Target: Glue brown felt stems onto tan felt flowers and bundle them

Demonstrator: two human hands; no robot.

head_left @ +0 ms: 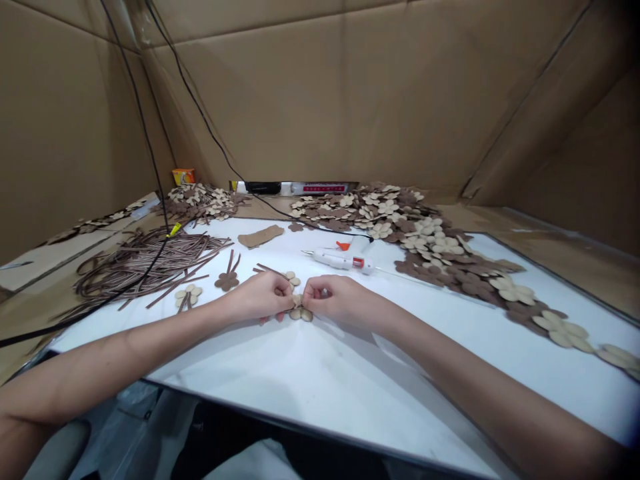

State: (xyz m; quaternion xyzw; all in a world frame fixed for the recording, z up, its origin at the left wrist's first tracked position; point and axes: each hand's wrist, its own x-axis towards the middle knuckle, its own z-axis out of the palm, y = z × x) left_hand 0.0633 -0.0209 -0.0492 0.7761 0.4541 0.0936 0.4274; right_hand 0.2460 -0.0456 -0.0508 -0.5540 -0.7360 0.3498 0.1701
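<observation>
My left hand (259, 297) and my right hand (327, 298) meet at the middle of the white table (280, 380). Their fingertips pinch a small beige cut-out flower (300, 311), which is partly hidden by my fingers. Just behind my left hand lies another beige flower (291, 279) with a brown strip (270, 271). A white hot glue gun (340, 260) rests beyond my right hand, apart from it. Further left lie a brown flower with strips (227, 281) and a beige one (189, 295).
A heap of brown strips (145, 263) lies at the left, and a long drift of beige and brown flowers (400, 230) runs along the back and right. A black cable (220, 157) crosses the table. Cardboard walls (310, 87) surround the work area.
</observation>
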